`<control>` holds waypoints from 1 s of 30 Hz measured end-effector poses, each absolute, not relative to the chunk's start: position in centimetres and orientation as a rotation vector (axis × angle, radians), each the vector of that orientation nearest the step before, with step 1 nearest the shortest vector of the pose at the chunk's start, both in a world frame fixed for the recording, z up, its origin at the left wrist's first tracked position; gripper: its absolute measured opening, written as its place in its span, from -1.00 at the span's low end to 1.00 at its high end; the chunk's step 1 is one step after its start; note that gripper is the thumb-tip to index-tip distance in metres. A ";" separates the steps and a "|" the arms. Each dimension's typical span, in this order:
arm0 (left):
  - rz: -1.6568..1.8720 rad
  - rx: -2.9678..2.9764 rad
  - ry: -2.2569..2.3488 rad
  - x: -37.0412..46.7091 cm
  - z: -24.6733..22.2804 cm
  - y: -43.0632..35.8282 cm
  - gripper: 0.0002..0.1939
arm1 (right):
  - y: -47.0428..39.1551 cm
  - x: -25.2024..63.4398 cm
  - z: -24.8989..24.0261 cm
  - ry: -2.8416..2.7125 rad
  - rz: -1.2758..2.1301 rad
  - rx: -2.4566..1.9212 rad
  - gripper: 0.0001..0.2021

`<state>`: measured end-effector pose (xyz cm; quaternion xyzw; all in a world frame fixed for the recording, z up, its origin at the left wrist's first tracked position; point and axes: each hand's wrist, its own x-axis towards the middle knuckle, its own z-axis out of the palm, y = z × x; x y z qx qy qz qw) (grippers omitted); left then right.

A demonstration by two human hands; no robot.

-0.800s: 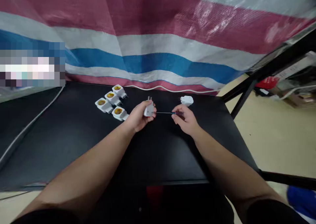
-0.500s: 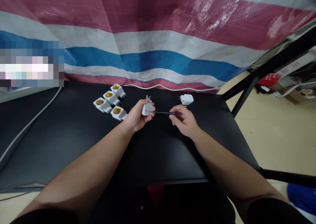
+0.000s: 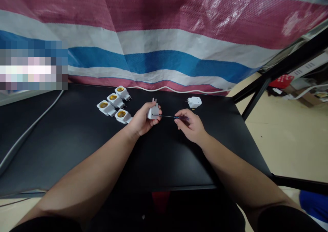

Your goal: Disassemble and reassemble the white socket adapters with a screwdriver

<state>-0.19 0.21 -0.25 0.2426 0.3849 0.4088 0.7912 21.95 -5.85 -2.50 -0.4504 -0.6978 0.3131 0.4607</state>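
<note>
Screwdriver work: under way on one held adapter (image 3: 152, 112), judging by the screwdriver (image 3: 167, 116) laid against it; this piece reads as partway through.
Done: every adapter looks whole from here, but nothing visible marks one as finished and another as waiting.
Left: the held adapter, at the least; the lone adapter (image 3: 195, 102), set apart on the right, could be either side of this step.
Held adapter: above the middle of the table (image 3: 159, 167), between the person's two hands; white, blocky, its flat back turned up with small dark holes in it, and metal prongs pointing away from the person.
Left hand (image 3: 143, 120): grasping the held adapter, thumb along its near-left side and fingertips curled round from beneath.
Right hand (image 3: 191, 125): grasping the screwdriver's handle between thumb and fingers, its thin shaft running left, nearly level.
Screwdriver tip: over the adapter's back, near a hole; whether it is seated in a screw is too small to tell.
Left-side group: a rear adapter (image 3: 122, 92), a second adapter (image 3: 116, 100), a leftmost adapter (image 3: 106, 107) and a front adapter (image 3: 123, 116), all white with round gold-coloured sockets facing up; the front one lies just beside the left wrist.
Lone adapter's pose: on the table beyond the right hand, flat white face up, prongs pointing left.
</note>
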 end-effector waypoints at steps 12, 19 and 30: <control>1.002 0.670 0.840 0.1 -1.0 0.1 -0.76 | -5.6 22.3 -2.1 -1.746 0.655 -1.121 -0.88; 1.185 1.054 0.850 0.4 -2.6 -0.2 -0.67 | -5.2 23.1 -1.4 -1.721 0.638 -1.272 -0.76; 1.171 1.169 0.928 0.0 -2.5 -0.3 -0.66 | -4.6 24.1 -2.3 -1.818 0.861 -1.280 -0.66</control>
